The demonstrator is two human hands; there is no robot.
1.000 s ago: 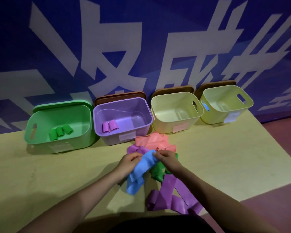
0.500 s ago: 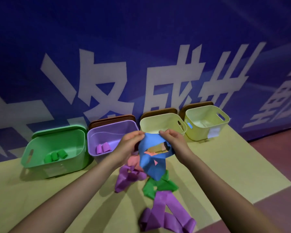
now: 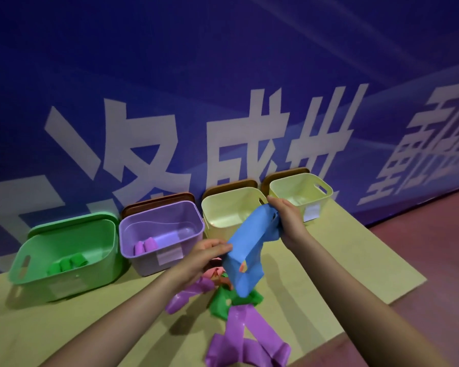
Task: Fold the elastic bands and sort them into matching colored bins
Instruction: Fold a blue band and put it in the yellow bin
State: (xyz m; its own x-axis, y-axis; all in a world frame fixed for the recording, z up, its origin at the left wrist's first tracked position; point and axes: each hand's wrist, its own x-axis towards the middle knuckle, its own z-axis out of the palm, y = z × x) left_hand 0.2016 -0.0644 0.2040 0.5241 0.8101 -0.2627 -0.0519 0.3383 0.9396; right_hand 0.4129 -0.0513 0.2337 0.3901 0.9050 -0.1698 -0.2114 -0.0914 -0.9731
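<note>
The left hand (image 3: 206, 251) pinches the lower end of a wide blue elastic band (image 3: 245, 256) between thumb and fingertips, while the right hand (image 3: 285, 217), fingers curled, grips its upper end, so the band stretches slantwise in the air between the two separated hands. Directly beneath the band, a loose heap of purple (image 3: 245, 340), green (image 3: 221, 303) and pink bands (image 3: 214, 271) lies on the yellow-green tabletop (image 3: 316, 271). Behind the band stand a green plastic bin (image 3: 64, 250), a purple bin (image 3: 162, 229) and two pale yellow bins (image 3: 229, 210).
</note>
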